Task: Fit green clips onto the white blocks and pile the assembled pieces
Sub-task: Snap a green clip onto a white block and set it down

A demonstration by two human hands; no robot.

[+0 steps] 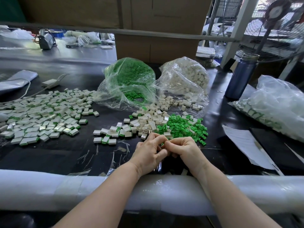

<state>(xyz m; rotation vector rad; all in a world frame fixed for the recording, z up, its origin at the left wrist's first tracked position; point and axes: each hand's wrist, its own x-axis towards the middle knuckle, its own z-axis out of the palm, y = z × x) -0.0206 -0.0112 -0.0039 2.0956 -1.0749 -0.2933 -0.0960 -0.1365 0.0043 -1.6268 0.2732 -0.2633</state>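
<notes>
My left hand (pixel 150 151) and my right hand (pixel 184 149) meet fingertip to fingertip near the table's front edge, fingers curled around a small piece between them. A sliver of green shows at the fingertips; the piece itself is mostly hidden. Just beyond the hands lie a heap of loose green clips (pixel 184 125) and a heap of bare white blocks (pixel 148 120). A wide spread of assembled pieces (pixel 44 112), white with green edges, covers the table on the left. A few more assembled pieces (pixel 108 137) lie left of my hands.
Two open plastic bags stand behind the heaps, a bag of green clips (pixel 130 79) and a bag of white blocks (pixel 187 79). A blue bottle (pixel 240 76), another filled bag (pixel 276 106) and papers (pixel 246 143) are on the right. A padded rail (pixel 65 190) lines the front edge.
</notes>
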